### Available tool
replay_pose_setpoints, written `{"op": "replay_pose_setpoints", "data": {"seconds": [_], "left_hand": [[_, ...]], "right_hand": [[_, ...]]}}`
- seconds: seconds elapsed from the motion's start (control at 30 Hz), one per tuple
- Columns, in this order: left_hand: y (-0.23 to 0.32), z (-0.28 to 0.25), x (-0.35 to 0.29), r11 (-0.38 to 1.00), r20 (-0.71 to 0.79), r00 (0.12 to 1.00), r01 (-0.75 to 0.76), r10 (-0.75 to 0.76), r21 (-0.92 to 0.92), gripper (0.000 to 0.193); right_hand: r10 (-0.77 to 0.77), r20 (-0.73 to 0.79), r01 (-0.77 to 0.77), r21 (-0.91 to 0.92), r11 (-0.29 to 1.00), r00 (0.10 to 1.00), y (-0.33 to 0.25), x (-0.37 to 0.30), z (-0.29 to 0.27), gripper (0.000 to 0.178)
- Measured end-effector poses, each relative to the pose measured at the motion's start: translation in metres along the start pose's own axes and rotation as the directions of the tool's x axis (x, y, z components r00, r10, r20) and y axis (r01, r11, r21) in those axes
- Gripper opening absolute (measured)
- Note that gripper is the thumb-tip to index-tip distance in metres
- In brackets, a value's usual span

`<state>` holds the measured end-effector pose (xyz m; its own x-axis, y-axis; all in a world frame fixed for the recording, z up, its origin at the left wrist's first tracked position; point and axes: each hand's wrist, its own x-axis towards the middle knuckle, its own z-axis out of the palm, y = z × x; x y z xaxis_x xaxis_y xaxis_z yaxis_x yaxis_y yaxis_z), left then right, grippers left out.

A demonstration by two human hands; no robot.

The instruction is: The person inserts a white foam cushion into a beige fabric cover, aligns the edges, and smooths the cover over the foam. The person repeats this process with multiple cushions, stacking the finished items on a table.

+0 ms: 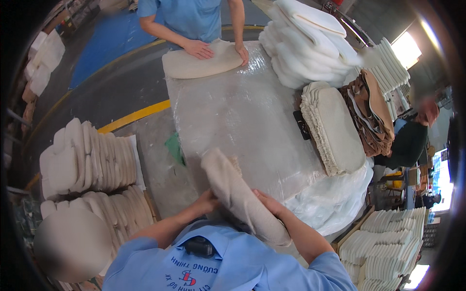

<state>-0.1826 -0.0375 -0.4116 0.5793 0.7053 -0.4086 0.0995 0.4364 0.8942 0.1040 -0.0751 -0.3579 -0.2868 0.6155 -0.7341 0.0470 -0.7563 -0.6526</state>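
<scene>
Left hand and right hand hold beige cushion by near edge of counter. We judge adjusting step (underside hidden); next calls for even grip.

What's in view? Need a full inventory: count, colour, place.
Table: 1, grey, plastic-covered, centre
Held pad: 1, beige, near edge
Far pad: 1, beige, far edge
Foam pile: 1, white, far right of table
Cover stack: 1, beige, table's right
Brown pile: 1, brown, beyond cover stack
Black item: 1, black, beside cover stack
Green scrap: 1, green, table's left edge
Pad stacks: 2, beige, left
Slab stacks: at least 2, white, right
Co-worker: 1, blue shirt, across table
Background clutter: uncountable, mixed, rim
Left hand: 1, bare, held pad's left
Right hand: 1, bare, held pad's right
</scene>
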Motion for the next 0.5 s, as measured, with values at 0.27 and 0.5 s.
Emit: {"op": "replay_pose_setpoints", "data": {"seconds": [0.27, 0.5], "left_hand": [[0.02, 0.05, 0.036, 0.909, -0.167, 0.975, 0.068, -0.149, -0.411, 0.092], [0.077, 0.074, 0.102, 0.983, -0.062, 0.988, 0.133, -0.142, -0.126, 0.087]], "right_hand": [[0.086, 0.101, -0.123, 0.468, 0.875, 0.991, 0.045, 0.006, -0.042, 0.054], [-0.119, -0.192, 0.202, 0.507, 0.838, 0.974, 0.012, -0.03, -0.025, 0.051]]}}
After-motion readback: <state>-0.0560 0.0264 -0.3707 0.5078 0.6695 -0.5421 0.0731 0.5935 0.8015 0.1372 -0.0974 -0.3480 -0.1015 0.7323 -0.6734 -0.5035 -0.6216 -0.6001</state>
